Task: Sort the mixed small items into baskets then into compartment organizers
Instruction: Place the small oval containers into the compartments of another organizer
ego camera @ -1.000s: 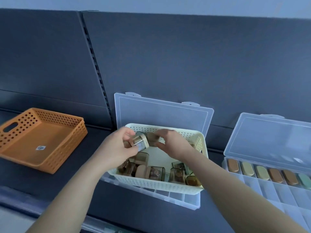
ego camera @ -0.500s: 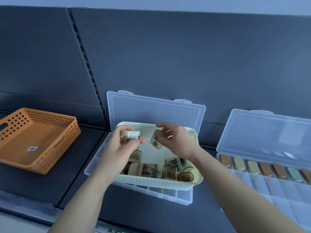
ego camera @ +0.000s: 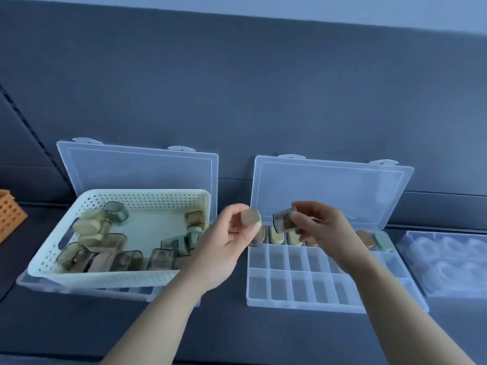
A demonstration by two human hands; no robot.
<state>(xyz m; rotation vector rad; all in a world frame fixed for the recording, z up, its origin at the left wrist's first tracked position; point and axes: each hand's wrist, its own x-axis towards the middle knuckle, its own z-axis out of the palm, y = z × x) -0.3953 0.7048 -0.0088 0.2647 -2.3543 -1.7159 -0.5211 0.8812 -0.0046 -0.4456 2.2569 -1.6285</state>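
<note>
A white perforated basket [ego camera: 123, 277] rests on an open clear organizer [ego camera: 137, 169] at the left and holds several small capped boxes [ego camera: 110, 255]. My left hand [ego camera: 224, 243] pinches one small tan-capped box [ego camera: 251, 218] above the gap between the two organizers. My right hand [ego camera: 320, 227] pinches another small clear box [ego camera: 284, 222] over the back row of the right compartment organizer [ego camera: 303, 285]. That back row holds several oval items [ego camera: 276, 237]; the front compartments show nothing in them.
An orange basket [ego camera: 9, 212] peeks in at the left edge. A clear tray [ego camera: 448, 264] with round hollows lies at the far right. Both organizer lids lean open against the dark back panel [ego camera: 237, 88]. All stands on a dark shelf.
Both hands lifted a small box each out of the white basket and carried them right, over toward the right organizer. The view swung right, so the orange basket is nearly out of frame.
</note>
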